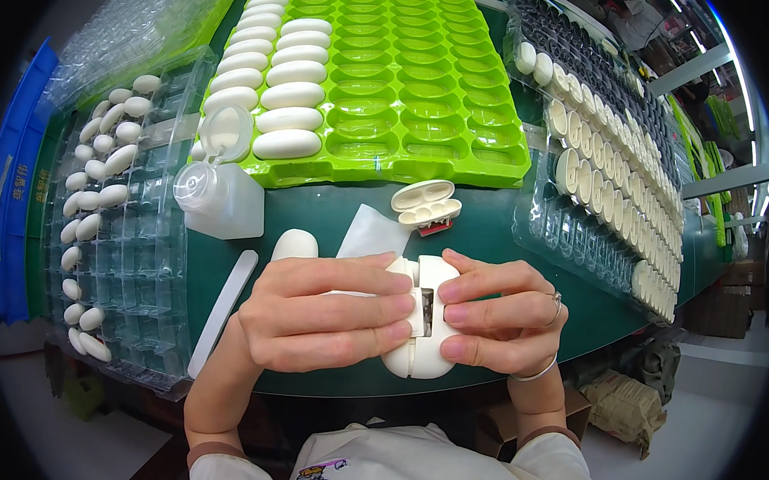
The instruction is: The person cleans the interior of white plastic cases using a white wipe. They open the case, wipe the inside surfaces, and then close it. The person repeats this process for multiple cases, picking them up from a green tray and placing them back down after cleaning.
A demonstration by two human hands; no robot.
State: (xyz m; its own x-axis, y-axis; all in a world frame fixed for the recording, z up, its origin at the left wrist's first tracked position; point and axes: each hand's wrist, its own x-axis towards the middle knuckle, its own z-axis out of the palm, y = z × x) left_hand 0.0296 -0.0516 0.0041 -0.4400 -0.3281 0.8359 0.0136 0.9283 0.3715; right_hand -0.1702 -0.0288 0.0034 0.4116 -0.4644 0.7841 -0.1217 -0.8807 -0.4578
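Note:
My left hand (325,313) and my right hand (510,318) grip a white rounded plastic case (431,360) between them, above the table's near edge. A seam runs down the case, and a dark rectangular slot shows at its middle. The left fingers lie across its left half; the right fingertips press on the right half. Just beyond my left hand is a smooth white oval piece (296,245). A white sheet (375,231) lies beside it, partly behind my fingers. Farther off, a small cream compartmented case (425,204) sits with its lid up, a red part under it.
A bright green tray (439,169) holds rows of white ovals on its left. Left are a translucent flip-top bottle (236,203), a white flat strip (224,312) and a clear tray (154,316) of ovals. Clear trays (564,244) with cream shells stand right; a blue bin (13,198) is far left.

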